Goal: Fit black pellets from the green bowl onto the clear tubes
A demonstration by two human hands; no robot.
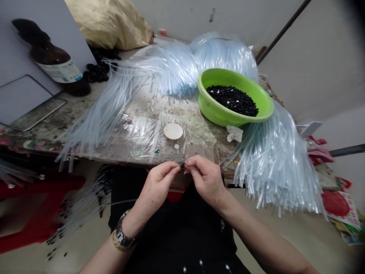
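Circling the left wrist, nearest in view: one metal-banded wristwatch and one gold-coloured bracelet. Next, left hand and right hand, fingertips close together just before the near edge of the worktop; each grip is pinched on one small black piece, mostly hidden by the fingers, its exact shape too small to tell.

Near left, below worktop level: one red stool; beside it, a spread of thin tubes with black ends.

On the worktop, beyond the hands: one small white disc; just past it, one round white dish. To the right, one crumpled white scrap, at the near side of one green basin. Basin contents: many short black pieces, with a few white bits among them.

Clear tubing, three lots: right bundle, drooping over the near edge; left bundle, fanned toward that edge; far bundle, heaped behind the basin.

Far left: one brown bottle with dark top and white label, tilted in view; farther, one yellowish sack.
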